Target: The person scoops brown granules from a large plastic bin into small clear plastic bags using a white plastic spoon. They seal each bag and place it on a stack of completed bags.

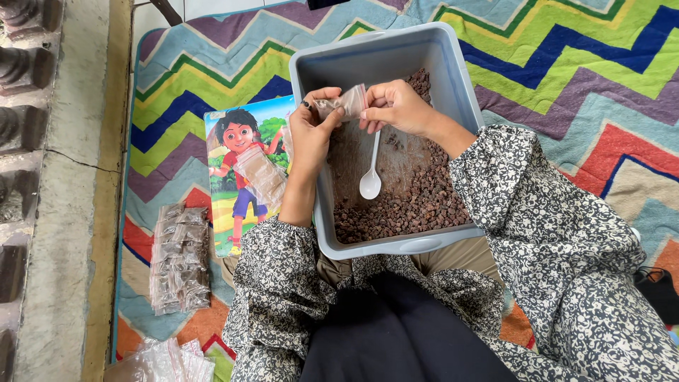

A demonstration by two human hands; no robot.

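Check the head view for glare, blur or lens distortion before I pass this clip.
Head view: even, soft daylight, with no hard shadows. Both hands, left hand and right hand, are sharp on the small plastic bag. The white spoon is bright but not blown out. There is mild sheen on the stacked bags. The grey tub shows slight wide-angle stretch.

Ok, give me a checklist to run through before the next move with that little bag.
1. Small plastic bag held by both hands, left hand and right hand: ok.
2. Bag mouth open: cannot tell.
3. White plastic spoon gripped under the right hand: ok.
4. Grey tub holds brown granules: ok.
5. Bag over the tub, so spills land inside: ok.
6. Filled bags stacked on the mat: ok.
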